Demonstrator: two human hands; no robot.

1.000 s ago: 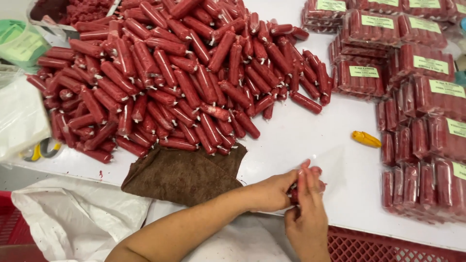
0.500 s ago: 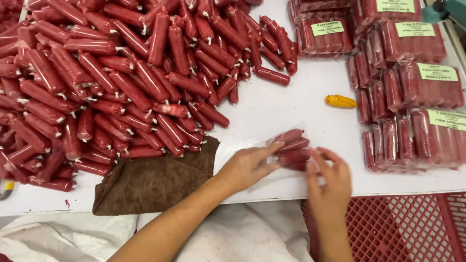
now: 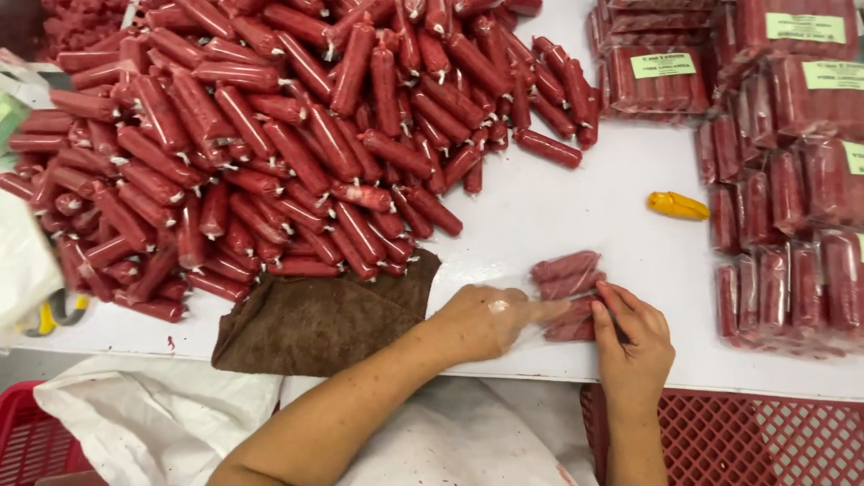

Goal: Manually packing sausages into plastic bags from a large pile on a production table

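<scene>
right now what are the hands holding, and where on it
Both hands are on a clear bag of red sausages: left hand reaches into its open end, right hand grips its near right edge.

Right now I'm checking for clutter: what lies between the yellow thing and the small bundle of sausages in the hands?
Only bare white table, in the head view, between the yellow thing and the bundle.

1. Single head view, looks steeply down from the near edge of the white table [image 3: 558,207].
2. Faces toward the far edge.
3. Close range; near edge crosses the lower frame.
</scene>
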